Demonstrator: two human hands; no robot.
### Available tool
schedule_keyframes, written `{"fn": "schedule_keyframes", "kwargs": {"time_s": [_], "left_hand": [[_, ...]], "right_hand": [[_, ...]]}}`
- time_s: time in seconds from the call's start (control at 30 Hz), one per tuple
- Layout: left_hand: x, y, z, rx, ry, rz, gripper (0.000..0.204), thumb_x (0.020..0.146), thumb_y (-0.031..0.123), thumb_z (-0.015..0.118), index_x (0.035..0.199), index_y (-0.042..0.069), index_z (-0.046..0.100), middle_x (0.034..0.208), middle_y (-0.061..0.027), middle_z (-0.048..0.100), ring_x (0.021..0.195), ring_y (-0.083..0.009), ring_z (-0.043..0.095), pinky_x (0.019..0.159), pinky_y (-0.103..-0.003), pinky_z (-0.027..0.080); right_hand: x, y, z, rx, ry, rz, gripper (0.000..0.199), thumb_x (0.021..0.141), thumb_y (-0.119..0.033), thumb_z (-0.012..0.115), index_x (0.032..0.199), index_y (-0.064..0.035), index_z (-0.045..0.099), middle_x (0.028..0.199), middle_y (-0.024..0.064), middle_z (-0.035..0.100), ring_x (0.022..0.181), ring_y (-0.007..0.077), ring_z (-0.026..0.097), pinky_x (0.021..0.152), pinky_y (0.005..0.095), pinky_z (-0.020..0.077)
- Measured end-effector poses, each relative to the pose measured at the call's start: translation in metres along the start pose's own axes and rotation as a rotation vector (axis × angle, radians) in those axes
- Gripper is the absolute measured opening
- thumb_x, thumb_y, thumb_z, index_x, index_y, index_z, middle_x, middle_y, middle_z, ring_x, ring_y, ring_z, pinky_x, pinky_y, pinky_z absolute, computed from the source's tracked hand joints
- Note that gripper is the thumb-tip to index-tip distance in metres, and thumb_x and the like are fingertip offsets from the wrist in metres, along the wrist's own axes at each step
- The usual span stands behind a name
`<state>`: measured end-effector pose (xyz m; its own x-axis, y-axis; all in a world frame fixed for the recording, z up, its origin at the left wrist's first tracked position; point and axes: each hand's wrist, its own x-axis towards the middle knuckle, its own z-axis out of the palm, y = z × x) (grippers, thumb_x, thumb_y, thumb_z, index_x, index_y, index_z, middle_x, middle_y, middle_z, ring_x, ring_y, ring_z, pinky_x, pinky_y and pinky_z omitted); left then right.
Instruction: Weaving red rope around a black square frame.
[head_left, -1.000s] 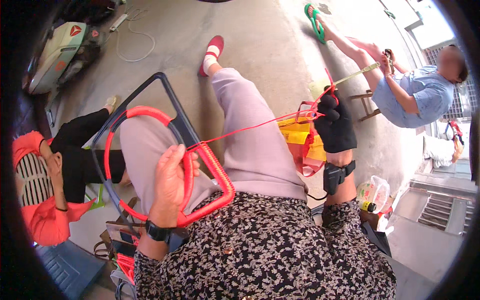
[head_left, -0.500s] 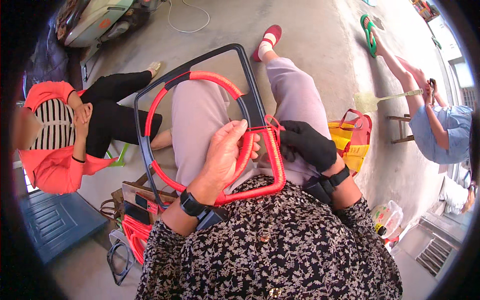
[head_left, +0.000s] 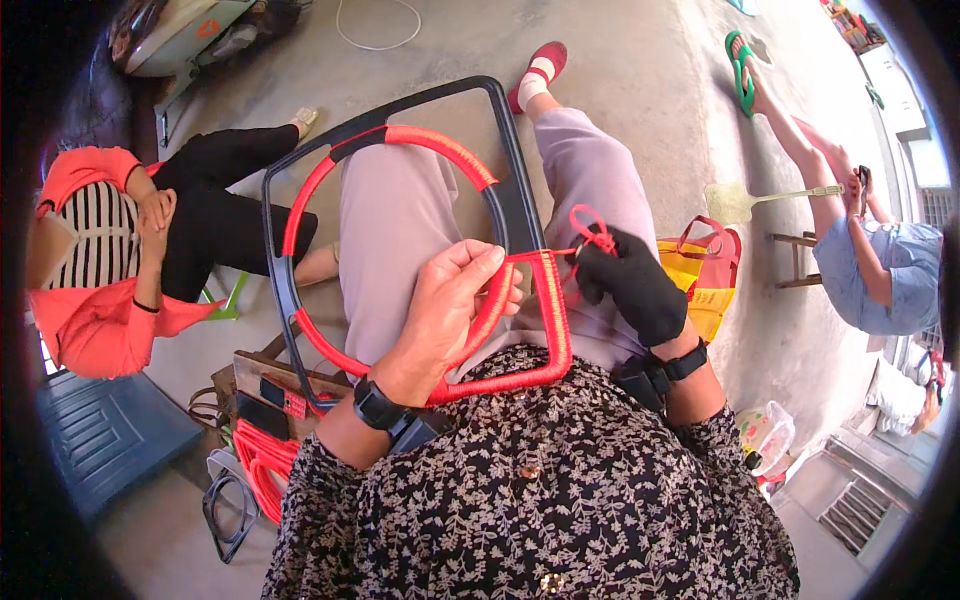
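Note:
A black frame [head_left: 518, 172] with an inner ring rests across my lap, tilted. Red cord [head_left: 553, 315] is wound closely around its near right corner and over stretches of the ring. My bare left hand [head_left: 455, 300] pinches the frame and ring beside the wound part, thumb on top. In a black glove, my right hand [head_left: 632, 285] is closed on a small looped bundle of red cord [head_left: 594, 232], just right of the frame. A short length of cord runs taut from the bundle to the frame's right bar.
To the left sits a person in a coral jacket [head_left: 95, 335]; another in blue [head_left: 880, 270] sits at right. A small wooden stand [head_left: 250, 372] holds phones, with red cord hanks [head_left: 262, 462] below. A yellow-red bag [head_left: 712, 275] stands beside my right leg.
My right hand has moved slightly right, away from the frame, drawing the cord out. The looped bundle now shows above its fingers. My left hand keeps its hold.

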<state>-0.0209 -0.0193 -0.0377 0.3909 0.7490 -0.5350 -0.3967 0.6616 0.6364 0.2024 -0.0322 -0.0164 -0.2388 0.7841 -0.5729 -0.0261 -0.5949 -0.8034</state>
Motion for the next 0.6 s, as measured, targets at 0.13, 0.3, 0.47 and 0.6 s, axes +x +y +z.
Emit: {"fn": "schedule_keyframes", "kwargs": {"time_s": [0.13, 0.3, 0.47, 0.6], "left_hand": [[0.000, 0.001, 0.001, -0.006, -0.030, -0.001, 0.015, 0.094, 0.018, 0.055, 0.094, 0.003, 0.055, 0.081, -0.0110, 0.064, 0.067, -0.0182, 0.065, 0.060, -0.029, 0.056], [-0.002, 0.000, 0.000, -0.013, -0.022, 0.011, 0.015, 0.094, 0.017, 0.054, 0.093, 0.002, 0.055, 0.081, -0.0113, 0.064, 0.066, -0.0180, 0.064, 0.059, -0.029, 0.055], [-0.003, -0.002, -0.003, 0.003, -0.011, -0.010, 0.014, 0.094, 0.016, 0.054, 0.094, 0.002, 0.055, 0.081, -0.0123, 0.064, 0.065, -0.0182, 0.063, 0.059, -0.029, 0.055], [-0.003, -0.003, -0.005, 0.013, -0.030, -0.025, 0.014, 0.094, 0.016, 0.054, 0.094, 0.002, 0.055, 0.081, -0.0132, 0.065, 0.063, -0.0187, 0.064, 0.057, -0.029, 0.055]], "right_hand": [[0.004, -0.003, 0.009, 0.064, -0.017, -0.277, 0.019, 0.082, -0.011, 0.067, 0.097, -0.0031, 0.059, 0.083, 0.0008, 0.061, 0.073, 0.0069, 0.056, 0.067, 0.0219, 0.0469], [0.014, -0.005, 0.012, -0.054, -0.017, -0.240, 0.019, 0.080, -0.006, 0.069, 0.096, -0.0033, 0.059, 0.086, 0.0004, 0.061, 0.078, 0.0076, 0.056, 0.071, 0.0224, 0.0478], [0.017, -0.001, 0.006, -0.076, -0.121, -0.187, 0.020, 0.079, -0.007, 0.070, 0.096, -0.0033, 0.059, 0.085, 0.0010, 0.061, 0.077, 0.0077, 0.057, 0.070, 0.0233, 0.0481], [0.015, 0.007, 0.008, -0.094, -0.063, -0.131, 0.018, 0.081, -0.009, 0.069, 0.096, -0.0033, 0.059, 0.083, 0.0009, 0.061, 0.074, 0.0075, 0.056, 0.067, 0.0229, 0.0473]]}}
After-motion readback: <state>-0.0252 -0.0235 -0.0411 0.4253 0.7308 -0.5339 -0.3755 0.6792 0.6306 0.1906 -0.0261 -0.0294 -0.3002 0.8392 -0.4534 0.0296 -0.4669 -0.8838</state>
